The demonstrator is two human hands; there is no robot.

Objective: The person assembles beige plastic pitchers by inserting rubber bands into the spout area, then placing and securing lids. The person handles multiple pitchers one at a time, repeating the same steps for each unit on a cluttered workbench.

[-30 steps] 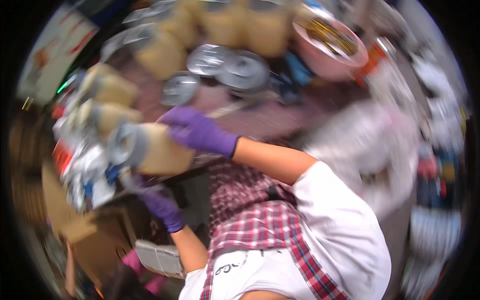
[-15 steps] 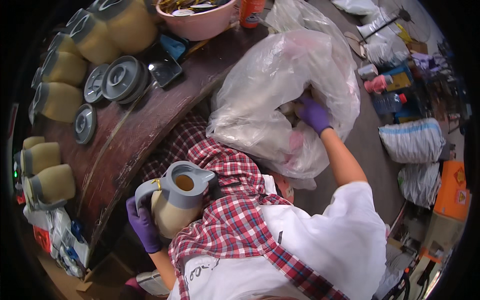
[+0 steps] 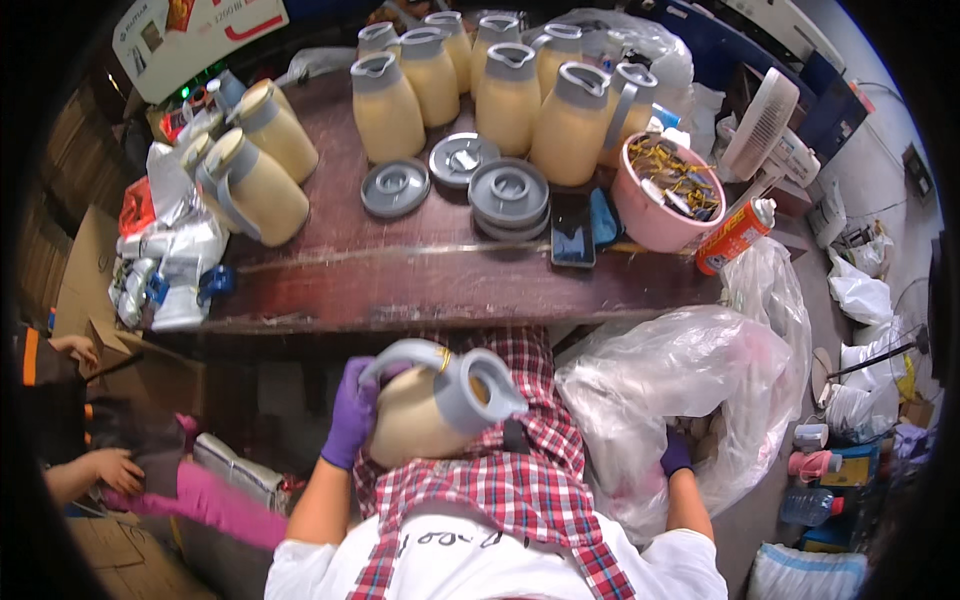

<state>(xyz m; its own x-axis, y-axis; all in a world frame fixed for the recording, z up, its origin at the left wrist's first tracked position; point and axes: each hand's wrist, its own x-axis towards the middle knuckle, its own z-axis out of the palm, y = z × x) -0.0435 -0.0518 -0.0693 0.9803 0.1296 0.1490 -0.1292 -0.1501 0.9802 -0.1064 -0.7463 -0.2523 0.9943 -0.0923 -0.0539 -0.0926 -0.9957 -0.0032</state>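
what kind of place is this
Probably a small workshop or assembly room: many look-alike cream jugs stand on a worn dark table, grey lids lie near them, and a pink tub is heaped with small yellow-and-dark pieces.

On the table [image 3: 400,285], pitchers [image 3: 505,110] are ranged rear and left; lids [image 3: 395,187] are placed before the rear group, left of a phone [image 3: 573,235]; a tub [image 3: 655,215] is set farther right; before the table, a jug [image 3: 415,418] is held left of a bag [image 3: 655,360].
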